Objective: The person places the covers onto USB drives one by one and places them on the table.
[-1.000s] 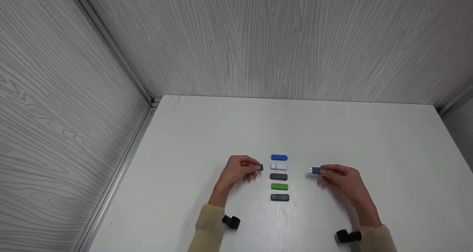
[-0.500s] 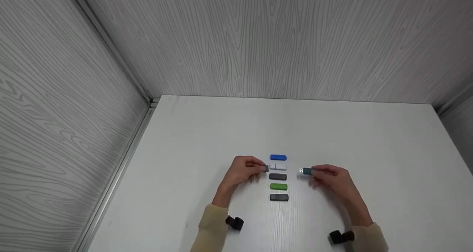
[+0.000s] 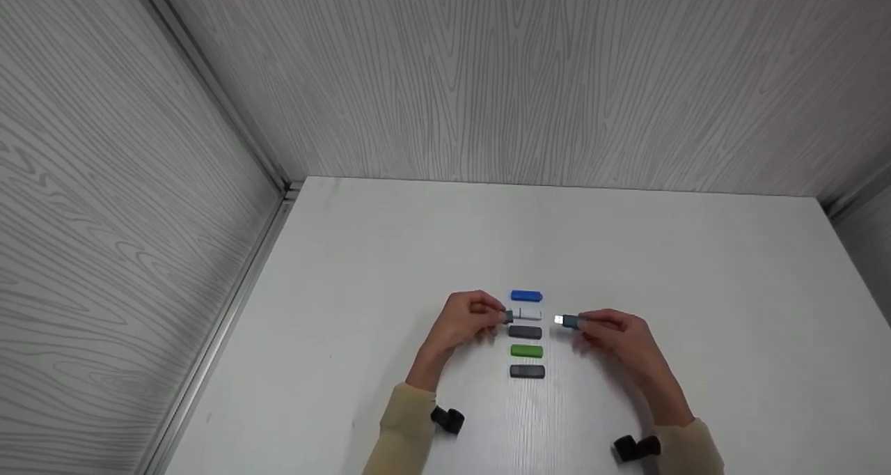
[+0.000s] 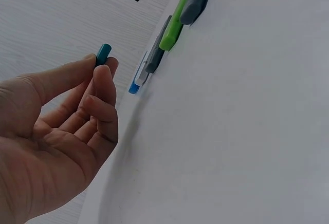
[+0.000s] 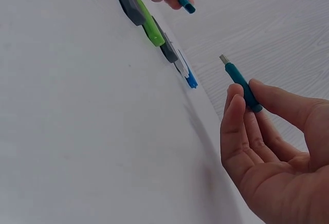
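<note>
Between thumb and fingertips, my left hand [image 3: 465, 320] pinches a small teal USB stick cap [image 4: 104, 53], its open end turned toward the right. Across from it, my right hand [image 3: 621, 332] pinches the teal USB flash drive [image 5: 240, 82] by its body, with the bare metal plug [image 5: 224, 59] pointing left at the cap. A gap separates plug and cap, and both are held above the table. Below this gap lies a column of capped USB sticks: blue [image 3: 526, 296], white [image 3: 529, 314], dark grey [image 3: 525, 332], green [image 3: 527, 351] and another dark grey one [image 3: 527, 372].
The white table [image 3: 390, 238] reaches back to a wood-grain panel [image 3: 487, 78]. A second panel [image 3: 125, 182] stands along the left side. Black camera mounts [image 3: 447, 419] sit at both wrists, beside the beige sleeves.
Both hands have moved toward each other, the left one rightward with the cap and the right one leftward with the flash drive. The column of sticks has stayed in place.
</note>
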### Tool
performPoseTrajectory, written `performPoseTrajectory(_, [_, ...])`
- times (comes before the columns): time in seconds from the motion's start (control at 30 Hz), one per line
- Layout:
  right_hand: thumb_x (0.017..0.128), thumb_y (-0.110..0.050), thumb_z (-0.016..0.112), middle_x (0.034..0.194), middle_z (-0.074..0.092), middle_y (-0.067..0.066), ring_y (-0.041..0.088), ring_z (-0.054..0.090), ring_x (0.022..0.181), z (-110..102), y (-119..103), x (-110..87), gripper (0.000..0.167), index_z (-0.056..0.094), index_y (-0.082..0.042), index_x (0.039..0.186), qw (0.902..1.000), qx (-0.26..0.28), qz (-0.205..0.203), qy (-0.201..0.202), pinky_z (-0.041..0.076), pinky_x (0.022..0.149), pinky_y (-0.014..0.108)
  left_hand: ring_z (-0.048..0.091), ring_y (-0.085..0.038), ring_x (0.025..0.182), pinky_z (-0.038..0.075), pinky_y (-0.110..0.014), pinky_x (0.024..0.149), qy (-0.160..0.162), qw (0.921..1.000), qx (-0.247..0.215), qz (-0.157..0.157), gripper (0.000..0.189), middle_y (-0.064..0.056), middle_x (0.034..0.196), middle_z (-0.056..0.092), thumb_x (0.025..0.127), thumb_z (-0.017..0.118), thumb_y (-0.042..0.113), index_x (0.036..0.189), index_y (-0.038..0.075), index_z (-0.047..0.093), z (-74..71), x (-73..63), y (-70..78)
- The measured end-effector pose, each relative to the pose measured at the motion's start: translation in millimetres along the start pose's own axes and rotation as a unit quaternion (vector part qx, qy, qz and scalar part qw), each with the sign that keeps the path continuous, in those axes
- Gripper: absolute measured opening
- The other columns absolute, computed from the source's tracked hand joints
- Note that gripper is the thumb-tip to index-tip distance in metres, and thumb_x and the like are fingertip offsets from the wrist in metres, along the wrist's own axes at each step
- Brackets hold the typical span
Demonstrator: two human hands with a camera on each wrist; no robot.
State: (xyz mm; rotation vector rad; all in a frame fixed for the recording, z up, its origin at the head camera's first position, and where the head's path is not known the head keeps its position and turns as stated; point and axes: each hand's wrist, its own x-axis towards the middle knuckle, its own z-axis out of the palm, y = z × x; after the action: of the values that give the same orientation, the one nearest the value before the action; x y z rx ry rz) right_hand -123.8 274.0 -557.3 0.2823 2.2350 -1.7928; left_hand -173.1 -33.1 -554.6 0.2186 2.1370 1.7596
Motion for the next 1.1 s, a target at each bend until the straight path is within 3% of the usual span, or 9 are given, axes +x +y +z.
performPoseTrajectory(0.7, [0.096,-0.031,0.079,0.104,0.079,0.010,0.014,0.069,0.087,25.1,-13.3,9.0,0.041,0.073,-0.003,0.126,0.9998,0.005,-0.020,-0.005,0.060,0.081,0.023,0.063,-0.016,0.069,0.049,-0.025,0.062,0.015,0.9997,-0.011,0.016,0.017,-0.022,0.094,0.077,0.096,0.077,0.016,0.109,0.005,0.076,14.2,4.9,2.0])
performPoseTrajectory(1.1, [0.096,-0.033,0.079,0.105,0.080,0.009,0.015,0.068,0.087,32.2,-18.9,11.9,0.042,0.073,-0.004,0.127,0.9999,-0.003,-0.010,-0.005,0.059,0.081,0.023,0.063,-0.014,0.072,0.052,-0.024,0.066,0.022,0.9991,-0.029,0.020,0.019,-0.025,0.100,0.077,0.096,0.077,0.015,0.111,0.004,0.076,21.8,5.0,1.5])
